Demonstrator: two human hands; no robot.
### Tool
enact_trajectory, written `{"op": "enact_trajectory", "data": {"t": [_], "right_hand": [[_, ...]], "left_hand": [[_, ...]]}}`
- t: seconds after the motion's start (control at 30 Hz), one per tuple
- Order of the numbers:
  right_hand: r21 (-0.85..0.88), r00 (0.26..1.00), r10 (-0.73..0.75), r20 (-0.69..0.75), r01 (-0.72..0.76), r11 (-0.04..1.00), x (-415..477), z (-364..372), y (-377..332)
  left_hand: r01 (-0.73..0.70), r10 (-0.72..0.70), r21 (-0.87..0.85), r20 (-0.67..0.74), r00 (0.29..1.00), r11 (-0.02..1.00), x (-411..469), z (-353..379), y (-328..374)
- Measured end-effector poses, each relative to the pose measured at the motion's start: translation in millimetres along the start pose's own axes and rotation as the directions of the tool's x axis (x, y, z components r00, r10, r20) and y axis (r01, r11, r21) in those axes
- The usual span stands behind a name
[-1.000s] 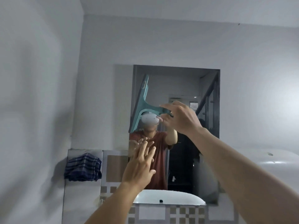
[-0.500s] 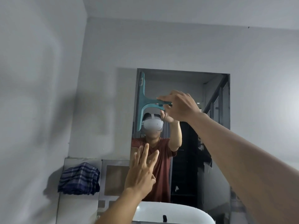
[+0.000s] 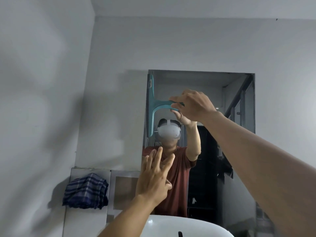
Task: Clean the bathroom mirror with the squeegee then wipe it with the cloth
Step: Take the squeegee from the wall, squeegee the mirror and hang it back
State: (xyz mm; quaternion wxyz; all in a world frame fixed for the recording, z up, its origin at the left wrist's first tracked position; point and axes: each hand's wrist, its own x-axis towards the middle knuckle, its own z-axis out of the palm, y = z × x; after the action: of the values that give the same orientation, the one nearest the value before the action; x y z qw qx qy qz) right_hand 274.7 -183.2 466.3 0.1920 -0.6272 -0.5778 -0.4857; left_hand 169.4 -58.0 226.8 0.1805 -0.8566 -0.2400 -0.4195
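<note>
The bathroom mirror (image 3: 213, 93) hangs on the grey wall ahead. A teal squeegee (image 3: 151, 106) stands with its blade upright along the mirror's left edge, near the top. My right hand (image 3: 193, 105) is shut on the squeegee's handle, which runs out to the right. Lower down, my left hand (image 3: 153, 178) is raised in front of the mirror's lower left part with fingers spread and nothing in it. A dark blue checked cloth (image 3: 86, 191) lies bunched on the ledge to the left of the mirror, below both hands.
A white basin (image 3: 171, 226) sits under the mirror at the bottom of the view. The side wall (image 3: 42, 100) closes in on the left. A tiled ledge (image 3: 119, 189) runs beside the cloth. The mirror reflects a person in a red shirt.
My right hand has swung the squeegee from tilted to upright and shifted it up toward the mirror's top left corner. My left hand has stayed low, fingers spread.
</note>
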Motion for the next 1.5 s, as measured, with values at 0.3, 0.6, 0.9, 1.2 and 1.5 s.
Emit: {"op": "enact_trajectory", "data": {"t": [0.3,0.6,0.9,1.2,1.5], "right_hand": [[-0.057,0.998,0.054,0.018,-0.053,0.997,-6.4,-6.2,7.1],[0.007,0.990,0.141,-0.027,-0.141,0.990,-27.0,-12.5,21.1],[-0.077,0.990,0.135,0.028,-0.132,0.988,-32.4,-22.8,24.6],[0.036,0.981,0.191,0.040,-0.192,0.981,-47.8,-24.5,32.6],[0.139,0.965,0.263,-0.004,-0.260,0.956,-70.4,-22.9,62.4]], "left_hand": [[0.012,-0.010,-0.043,0.037,0.999,0.999,-2.0,-6.4,1.2],[-0.013,0.013,-0.016,-0.023,1.000,1.000,-1.8,2.3,-3.0],[-0.032,0.032,0.000,-0.040,0.999,0.999,-1.8,6.7,-5.4],[-0.060,0.061,0.020,-0.045,0.997,0.998,0.8,3.5,-9.6],[-0.054,0.056,0.033,-0.052,0.997,0.998,1.1,3.0,-8.6]]}}
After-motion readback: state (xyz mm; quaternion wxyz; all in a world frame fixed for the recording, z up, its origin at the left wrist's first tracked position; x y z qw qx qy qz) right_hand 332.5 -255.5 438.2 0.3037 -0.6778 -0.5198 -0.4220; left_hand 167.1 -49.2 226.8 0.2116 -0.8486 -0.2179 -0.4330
